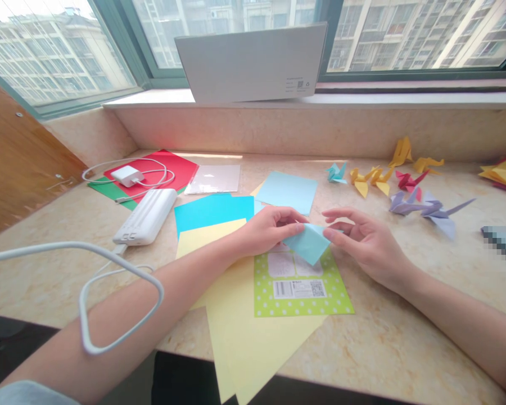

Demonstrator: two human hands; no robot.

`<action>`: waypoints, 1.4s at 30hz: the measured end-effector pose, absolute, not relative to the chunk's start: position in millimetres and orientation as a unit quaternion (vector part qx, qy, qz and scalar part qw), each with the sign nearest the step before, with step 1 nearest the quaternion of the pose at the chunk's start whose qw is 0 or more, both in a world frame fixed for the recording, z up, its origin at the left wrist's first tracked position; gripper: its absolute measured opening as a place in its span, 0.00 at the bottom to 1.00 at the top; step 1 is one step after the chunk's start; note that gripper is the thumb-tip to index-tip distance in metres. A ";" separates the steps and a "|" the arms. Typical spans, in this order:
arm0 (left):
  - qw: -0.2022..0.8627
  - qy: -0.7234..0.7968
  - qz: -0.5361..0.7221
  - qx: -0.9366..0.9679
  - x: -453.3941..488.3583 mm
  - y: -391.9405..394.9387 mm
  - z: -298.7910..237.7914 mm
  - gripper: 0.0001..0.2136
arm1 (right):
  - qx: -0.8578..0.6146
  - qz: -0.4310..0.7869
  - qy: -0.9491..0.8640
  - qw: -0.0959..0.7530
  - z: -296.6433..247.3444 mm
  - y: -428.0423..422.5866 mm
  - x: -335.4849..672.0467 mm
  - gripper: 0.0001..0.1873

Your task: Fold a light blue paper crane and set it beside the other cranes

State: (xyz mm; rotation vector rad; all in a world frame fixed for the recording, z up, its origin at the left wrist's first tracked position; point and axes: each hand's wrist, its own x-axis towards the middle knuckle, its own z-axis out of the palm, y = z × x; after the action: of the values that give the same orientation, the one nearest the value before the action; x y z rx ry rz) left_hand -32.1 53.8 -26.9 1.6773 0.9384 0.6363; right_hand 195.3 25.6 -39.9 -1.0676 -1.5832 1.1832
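My left hand and my right hand hold a small folded light blue paper between them, just above the tabletop. The left fingers pinch its left edge; the right thumb and fingers grip its right corner. Under the paper lies a green dotted sheet with a barcode label. Yellow sheets lie beneath that and reach the table's front edge. A bright blue sheet and a pale blue sheet lie just beyond my left hand.
Several folded paper cranes sit at the back right. A white power bank, a charger on red and green sheets, and a white cable lie at the left. A white box stands on the windowsill.
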 end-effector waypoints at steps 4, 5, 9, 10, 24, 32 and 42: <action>0.539 0.387 0.268 0.698 -32.4 52.4 -24.1 0.13 | -0.400 0.502 -0.632 0.434 -37.5 24.5 193.4 0.17; 0.541 0.388 0.272 0.695 -32.1 52.0 -23.5 0.13 | -0.401 0.497 -0.633 0.438 -37.1 24.4 193.3 0.17; 0.501 0.386 0.351 0.691 -29.8 53.2 -24.8 0.10 | -0.418 0.472 -0.621 0.466 -37.6 25.3 193.9 0.13; 0.477 0.383 0.383 0.692 -29.3 54.4 -26.0 0.09 | -0.417 0.480 -0.612 0.470 -38.2 25.8 194.2 0.13; 0.520 0.285 0.373 0.714 -28.8 43.6 -22.8 0.22 | -0.342 0.584 -0.541 0.499 -38.0 27.6 194.2 0.09; 0.566 0.300 0.399 0.656 -26.7 43.7 -23.7 0.28 | -0.311 0.590 -0.548 0.505 -33.5 23.5 192.1 0.02; 0.569 0.344 0.479 0.573 -28.5 54.0 -26.8 0.16 | -0.355 0.519 -0.603 0.491 -40.8 27.4 194.5 0.05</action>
State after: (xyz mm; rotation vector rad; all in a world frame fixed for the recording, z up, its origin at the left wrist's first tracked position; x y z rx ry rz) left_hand -28.5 54.0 -26.8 1.3456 0.8070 1.1249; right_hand 194.5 27.4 -40.8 -0.8612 -1.4629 1.2611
